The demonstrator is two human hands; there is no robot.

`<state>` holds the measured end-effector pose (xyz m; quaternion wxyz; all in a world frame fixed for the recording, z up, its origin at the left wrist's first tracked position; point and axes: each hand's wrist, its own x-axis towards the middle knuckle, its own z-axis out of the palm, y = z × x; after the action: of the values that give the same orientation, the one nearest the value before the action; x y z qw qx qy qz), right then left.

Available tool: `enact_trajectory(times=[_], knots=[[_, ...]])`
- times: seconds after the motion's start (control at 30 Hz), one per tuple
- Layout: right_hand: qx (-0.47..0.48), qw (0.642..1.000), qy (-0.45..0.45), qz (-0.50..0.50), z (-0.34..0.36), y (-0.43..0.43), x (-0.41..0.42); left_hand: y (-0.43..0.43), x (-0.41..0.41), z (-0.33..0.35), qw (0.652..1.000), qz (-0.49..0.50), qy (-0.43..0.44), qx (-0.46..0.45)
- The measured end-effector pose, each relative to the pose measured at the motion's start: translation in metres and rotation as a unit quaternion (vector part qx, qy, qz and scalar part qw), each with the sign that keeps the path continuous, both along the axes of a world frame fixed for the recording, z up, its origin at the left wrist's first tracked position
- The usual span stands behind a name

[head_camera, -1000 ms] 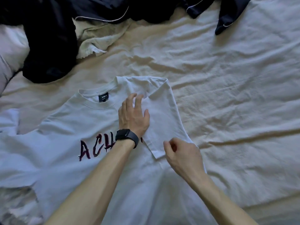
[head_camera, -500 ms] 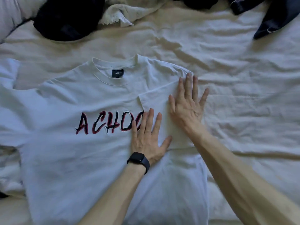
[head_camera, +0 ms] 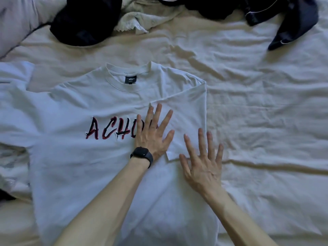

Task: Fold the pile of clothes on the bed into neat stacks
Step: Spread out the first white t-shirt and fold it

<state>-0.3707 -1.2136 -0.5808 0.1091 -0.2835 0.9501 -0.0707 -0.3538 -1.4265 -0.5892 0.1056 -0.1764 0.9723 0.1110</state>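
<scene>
One cream bed sheet (head_camera: 257, 121) carries the white T-shirt (head_camera: 74, 166), face up in the middle, w/ the dark unfolded pile (head_camera: 85, 20) well apart at the top. The sleeve (head_camera: 190, 110) on the right lies folded over the chest; 1 sec ago the right hand (head_camera: 202, 167) pinched it, but now both hands are flat, fingers spread, holding nothing, w/ the left hand (head_camera: 152, 135) on the sleeve's inner edge and the right slid down to the cuff. I judge this fold is set, other sleeve next.
</scene>
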Motion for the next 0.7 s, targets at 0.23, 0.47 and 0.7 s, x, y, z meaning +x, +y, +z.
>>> enact_trajectory(times=[0.23, 0.47, 0.7], knots=[[0.077, 0.991, -0.107, 0.001, 0.015, 0.004, 0.013, -0.031, 0.117, 0.011, 0.993, 0.044, -0.105, -0.009], [0.007, 0.995, -0.093, 0.041, 0.067, -0.082, 0.065, -0.096, 0.202, 0.061, 0.987, 0.031, -0.154, 0.044], [-0.014, 0.973, -0.174, 0.151, 0.091, -0.272, 0.107, -0.234, 0.241, 0.143, 0.939, 0.323, 0.114, 0.028]])
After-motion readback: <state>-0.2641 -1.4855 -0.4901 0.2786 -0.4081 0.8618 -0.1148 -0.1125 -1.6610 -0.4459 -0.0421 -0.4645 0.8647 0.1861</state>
